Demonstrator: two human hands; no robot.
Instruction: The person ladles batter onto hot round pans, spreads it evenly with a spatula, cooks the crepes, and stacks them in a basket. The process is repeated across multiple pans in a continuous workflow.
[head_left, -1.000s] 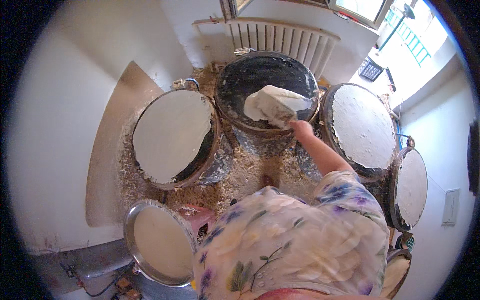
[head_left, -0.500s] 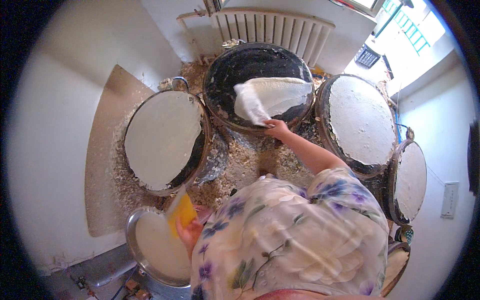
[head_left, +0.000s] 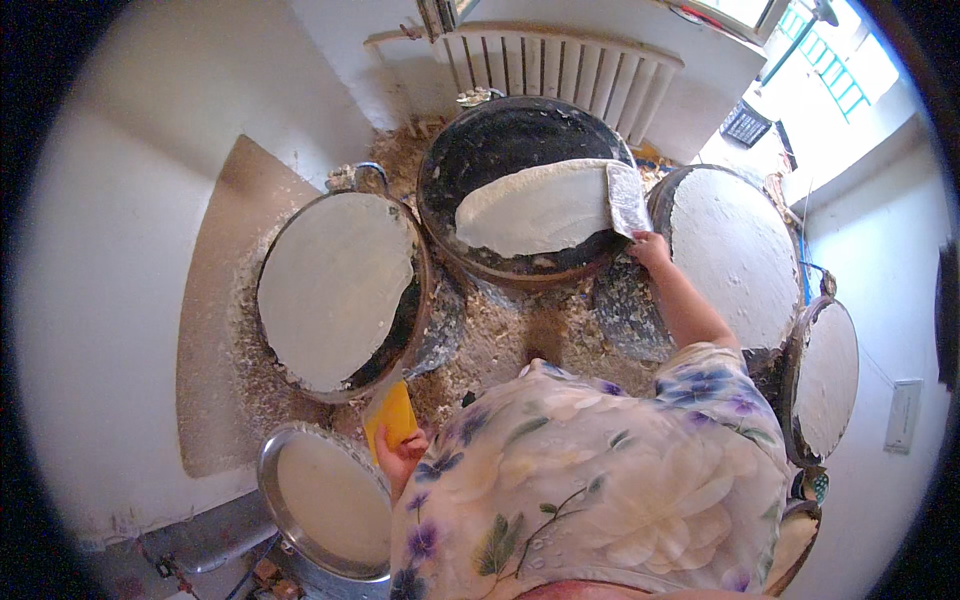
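Note:
My right hand (head_left: 650, 248) grips a flat, batter-smeared spreader (head_left: 628, 200) by its near end. The blade rests at the right end of a wide streak of pale batter (head_left: 530, 208) on the round black griddle (head_left: 505, 135) in front of me. Dark griddle surface shows behind the streak. At the lower left, my left hand (head_left: 400, 458) holds a yellow scraper (head_left: 395, 412) upright, its fingers closed on the lower part. The scraper is beside a metal basin (head_left: 270, 480) of milky batter (head_left: 325, 490), apart from it.
Batter-covered griddles stand left (head_left: 335, 290) and right (head_left: 730, 255), with a smaller one (head_left: 825, 380) farther right and part of another (head_left: 795, 545) below. A radiator (head_left: 550, 70) backs the middle griddle. Crumbs and flakes litter the floor (head_left: 540, 340).
My right hand has swept the spreader rightward across the griddle, and the batter now reaches farther left in a smooth streak. The yellow scraper has shifted slightly right, away from the basin.

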